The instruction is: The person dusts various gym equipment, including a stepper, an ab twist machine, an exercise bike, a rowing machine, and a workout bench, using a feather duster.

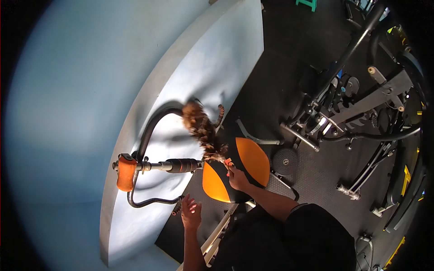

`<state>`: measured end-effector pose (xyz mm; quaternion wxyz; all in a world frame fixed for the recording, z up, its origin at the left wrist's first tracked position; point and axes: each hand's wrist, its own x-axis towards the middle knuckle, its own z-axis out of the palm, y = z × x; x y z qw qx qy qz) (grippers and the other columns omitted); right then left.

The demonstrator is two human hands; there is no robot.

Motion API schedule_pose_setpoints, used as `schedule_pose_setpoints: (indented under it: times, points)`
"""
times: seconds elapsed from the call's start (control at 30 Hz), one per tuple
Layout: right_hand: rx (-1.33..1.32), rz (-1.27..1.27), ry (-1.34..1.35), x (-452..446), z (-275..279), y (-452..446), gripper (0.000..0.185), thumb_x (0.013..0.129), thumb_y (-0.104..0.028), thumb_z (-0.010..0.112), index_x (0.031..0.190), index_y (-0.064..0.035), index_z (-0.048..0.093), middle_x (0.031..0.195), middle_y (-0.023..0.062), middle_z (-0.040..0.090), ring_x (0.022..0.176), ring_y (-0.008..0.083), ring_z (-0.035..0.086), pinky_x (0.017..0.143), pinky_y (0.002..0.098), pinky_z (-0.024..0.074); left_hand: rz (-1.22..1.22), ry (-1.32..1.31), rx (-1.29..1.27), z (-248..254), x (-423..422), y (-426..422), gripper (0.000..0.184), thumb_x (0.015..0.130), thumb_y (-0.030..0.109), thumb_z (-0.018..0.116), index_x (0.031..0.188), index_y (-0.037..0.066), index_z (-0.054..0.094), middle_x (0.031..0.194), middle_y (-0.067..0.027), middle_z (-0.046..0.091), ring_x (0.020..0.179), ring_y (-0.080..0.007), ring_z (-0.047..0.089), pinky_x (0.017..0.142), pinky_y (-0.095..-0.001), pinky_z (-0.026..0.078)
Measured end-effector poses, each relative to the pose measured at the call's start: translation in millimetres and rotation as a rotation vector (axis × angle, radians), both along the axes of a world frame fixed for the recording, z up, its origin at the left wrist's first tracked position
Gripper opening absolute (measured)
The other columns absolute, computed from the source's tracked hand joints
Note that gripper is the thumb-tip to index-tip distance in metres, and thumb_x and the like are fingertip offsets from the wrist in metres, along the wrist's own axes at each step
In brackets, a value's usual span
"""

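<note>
My right hand (238, 177) is wrapped round the red-orange handle of a feather duster (203, 133). Its brown feathers, smeared by motion, stretch up and left across the black curved handlebar (148, 135) and the wall ledge behind. Below the duster lies the orange and black seat (254, 162) of an exercise machine, just under my right hand. My left hand (191, 214) is held with its fingers apart, holding nothing, beside the lower grip (177, 207) of the handlebar. I cannot tell whether it touches that grip. An orange pad (126, 174) sits at the machine's left end.
A pale blue wall (68, 113) with a wide ledge (212, 58) runs along the left. Dark weight machines (361, 104) crowd the right side of the black floor (280, 54). A round black disc (285, 161) is close by the seat. A green stool (307, 4) shows at the top.
</note>
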<state>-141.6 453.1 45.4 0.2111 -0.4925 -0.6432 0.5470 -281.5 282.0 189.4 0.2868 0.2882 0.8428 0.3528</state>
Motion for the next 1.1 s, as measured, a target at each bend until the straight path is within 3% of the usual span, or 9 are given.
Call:
schedule_pose_setpoints:
  times: [0.2,0.3,0.33,0.5,0.6,0.83,0.93,1.03,1.1]
  points:
    - [-0.224,-0.023,-0.071,-11,-104,22,0.016,0.09,-0.011,0.044,0.085,0.0017,0.053,0.064,0.0179,0.051,0.057,0.028,0.053,0.057,0.0401,0.0415,0.007,-0.09,-0.246,-14,13,-5,0.061,0.079,0.016,0.069,0.134,0.009,0.04,0.117,-0.0133,0.055,0.096,-0.0201,0.059,0.081,-0.0333,0.05]
    - [-0.568,-0.158,0.044,-1,-25,55,0.015,0.088,-0.009,0.044,0.081,0.0013,0.052,0.061,0.016,0.046,0.058,0.0291,0.052,0.057,0.0395,0.0411,0.02,-0.169,-0.322,-15,18,2,0.063,0.079,0.018,0.07,0.134,0.01,0.041,0.119,-0.0143,0.054,0.101,-0.0211,0.057,0.083,-0.0349,0.05]
    - [-0.313,0.009,-0.169,1,-29,62,0.021,0.082,-0.012,0.051,0.098,-0.0059,0.063,0.085,0.0238,0.063,0.079,0.0391,0.062,0.069,0.0459,0.0481,0.007,-0.152,-0.342,-22,18,0,0.064,0.079,0.02,0.07,0.135,0.01,0.04,0.12,-0.0155,0.053,0.103,-0.0235,0.057,0.085,-0.0367,0.049]
    - [-0.072,0.276,-0.485,-9,-113,114,0.017,0.08,-0.01,0.049,0.085,0.0033,0.058,0.085,0.0248,0.062,0.085,0.0416,0.059,0.073,0.0476,0.0464,-0.081,-0.21,-0.406,-51,30,12,0.064,0.08,0.023,0.069,0.135,0.01,0.039,0.121,-0.0172,0.052,0.104,-0.0259,0.057,0.085,-0.0385,0.049]
    - [0.002,0.055,-0.517,3,-149,141,0.02,0.08,-0.009,0.049,0.093,0.0023,0.059,0.086,0.0246,0.062,0.086,0.0415,0.059,0.074,0.048,0.0462,-0.138,-0.231,-0.451,-63,39,19,0.064,0.08,0.026,0.068,0.135,0.009,0.04,0.12,-0.0184,0.052,0.103,-0.027,0.057,0.084,-0.0387,0.049]
    - [0.151,-0.011,-0.252,63,-75,26,0.017,0.084,-0.003,0.042,0.099,-0.0032,0.05,0.086,0.0249,0.057,0.087,0.0457,0.055,0.071,0.049,0.0425,-0.134,-0.281,-0.55,-108,44,-37,0.06,0.078,0.03,0.069,0.128,0.007,0.047,0.111,-0.0192,0.058,0.097,-0.0271,0.06,0.083,-0.0371,0.049]
    - [-0.304,0.343,-0.383,95,-26,-34,0.035,0.083,-0.01,0.047,0.118,-0.0133,0.053,0.093,0.023,0.062,0.089,0.0408,0.06,0.075,0.0478,0.048,-0.101,-0.383,-0.694,-142,34,-92,0.059,0.077,0.031,0.069,0.127,0.006,0.048,0.106,-0.0173,0.062,0.094,-0.0267,0.062,0.083,-0.036,0.048]
    - [-0.239,0.752,-0.438,107,-18,-62,0.037,0.084,-0.013,0.047,0.119,-0.0159,0.054,0.09,0.0222,0.063,0.084,0.0401,0.061,0.073,0.0492,0.0492,-0.102,-0.419,-0.824,-155,22,-120,0.06,0.077,0.031,0.07,0.127,0.006,0.048,0.102,-0.0147,0.064,0.092,-0.0257,0.063,0.083,-0.0351,0.048]
    - [-0.179,0.645,-0.487,107,-26,-66,0.036,0.084,-0.014,0.047,0.119,-0.0159,0.054,0.089,0.0216,0.064,0.083,0.0401,0.062,0.073,0.0492,0.0496,-0.121,-0.41,-0.867,-157,15,-128,0.061,0.077,0.031,0.071,0.127,0.005,0.047,0.101,-0.0134,0.065,0.091,-0.025,0.063,0.083,-0.0346,0.048]
